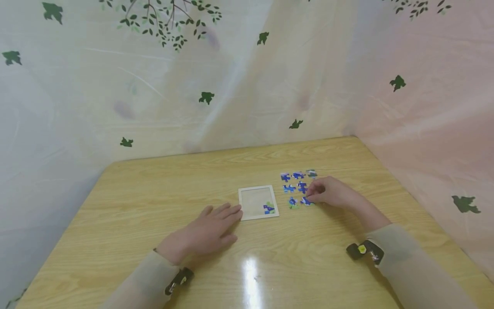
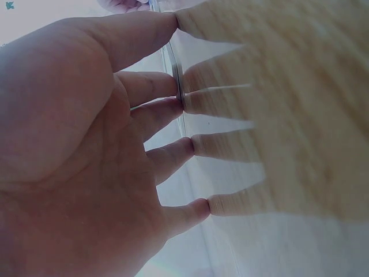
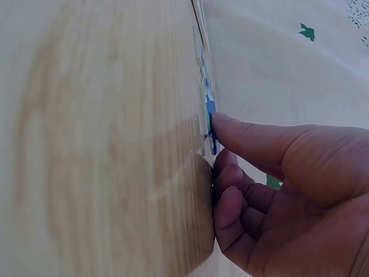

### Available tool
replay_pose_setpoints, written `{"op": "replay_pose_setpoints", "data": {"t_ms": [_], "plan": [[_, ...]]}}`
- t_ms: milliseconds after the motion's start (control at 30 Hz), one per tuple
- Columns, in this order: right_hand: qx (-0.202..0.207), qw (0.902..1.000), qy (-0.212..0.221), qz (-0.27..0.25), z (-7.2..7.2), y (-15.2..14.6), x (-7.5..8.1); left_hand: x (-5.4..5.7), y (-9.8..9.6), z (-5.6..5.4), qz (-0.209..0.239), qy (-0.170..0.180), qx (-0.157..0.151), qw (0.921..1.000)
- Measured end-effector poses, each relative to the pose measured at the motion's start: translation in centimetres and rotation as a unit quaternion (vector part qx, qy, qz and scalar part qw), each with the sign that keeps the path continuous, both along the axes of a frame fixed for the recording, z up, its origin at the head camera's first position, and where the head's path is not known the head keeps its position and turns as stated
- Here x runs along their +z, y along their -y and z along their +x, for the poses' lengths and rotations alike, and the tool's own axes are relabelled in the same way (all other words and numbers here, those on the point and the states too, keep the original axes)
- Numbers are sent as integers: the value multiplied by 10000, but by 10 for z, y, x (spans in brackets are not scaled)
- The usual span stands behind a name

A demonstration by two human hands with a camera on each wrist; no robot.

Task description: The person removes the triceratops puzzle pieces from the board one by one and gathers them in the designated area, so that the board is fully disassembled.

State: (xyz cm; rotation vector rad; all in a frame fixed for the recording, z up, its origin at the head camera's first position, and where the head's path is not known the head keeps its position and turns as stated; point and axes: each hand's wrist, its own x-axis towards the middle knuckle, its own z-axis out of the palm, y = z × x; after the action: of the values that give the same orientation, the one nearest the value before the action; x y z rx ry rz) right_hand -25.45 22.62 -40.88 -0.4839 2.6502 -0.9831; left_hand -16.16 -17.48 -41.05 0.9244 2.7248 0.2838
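Observation:
My left hand (image 1: 210, 229) lies with its fingers stretched out, and its fingertips rest at the left edge of a white puzzle frame (image 1: 275, 201). In the left wrist view the fingertips of this hand (image 2: 86, 138) touch the tabletop. A few joined puzzle pieces (image 1: 269, 209) fill the frame's lower right corner. Right of the frame, my right hand (image 1: 332, 193) pinches a blue puzzle piece (image 1: 306, 201) at the near end of the loose group. The right wrist view has the thumb on top of this piece (image 3: 211, 107), with the other fingers curled below.
Several loose puzzle pieces (image 1: 297, 175) lie in rows to the right of the frame. Both sit on a wooden table (image 1: 185, 176), whose surface is glossy. A pale curtain (image 1: 231, 77) with green leaf and bird shapes hangs behind the table and along its right side.

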Motion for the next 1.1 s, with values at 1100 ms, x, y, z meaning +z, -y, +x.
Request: {"op": "replay_pose_setpoints", "data": {"t_ms": [1100], "plan": [[-242, 9985, -341, -347, 3, 16, 16, -1, 2, -1, 54, 2, -62, 10000]]}}
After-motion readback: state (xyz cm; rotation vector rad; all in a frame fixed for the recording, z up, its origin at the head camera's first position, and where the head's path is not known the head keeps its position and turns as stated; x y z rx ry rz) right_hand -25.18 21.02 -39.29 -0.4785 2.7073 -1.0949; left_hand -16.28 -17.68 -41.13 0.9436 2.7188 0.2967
